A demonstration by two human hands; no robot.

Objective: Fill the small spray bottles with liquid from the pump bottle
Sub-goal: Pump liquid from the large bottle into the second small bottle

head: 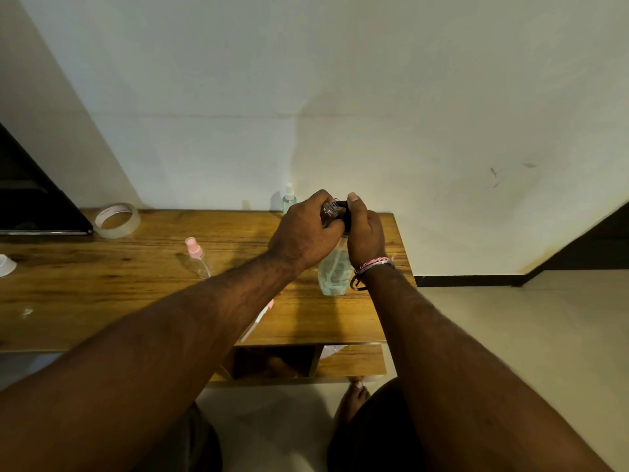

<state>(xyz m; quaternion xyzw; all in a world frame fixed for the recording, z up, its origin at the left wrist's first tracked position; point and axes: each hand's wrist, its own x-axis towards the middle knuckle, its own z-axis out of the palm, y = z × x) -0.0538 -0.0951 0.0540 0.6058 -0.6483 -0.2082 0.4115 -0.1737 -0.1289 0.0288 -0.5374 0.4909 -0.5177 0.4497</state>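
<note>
A clear pump bottle (pixel 334 274) with pale liquid stands near the right end of the wooden table (pixel 136 284). My right hand (pixel 365 233) curls round its black pump head. My left hand (pixel 306 233) grips a small clear spray bottle (pixel 332 208) held against the pump's nozzle; most of that bottle is hidden by my fingers. Another small bottle with a pink spray top (pixel 196 255) stands left of my hands. A third small bottle with a white top (pixel 289 198) stands at the table's back edge. A pink-tipped spray piece (pixel 260 316) shows from under my left forearm.
A roll of clear tape (pixel 116 220) sits at the back left beside a dark laptop-like object (pixel 30 202). A white object (pixel 6 265) lies at the far left edge. The wall runs close behind the table. The table's right edge drops to floor tiles.
</note>
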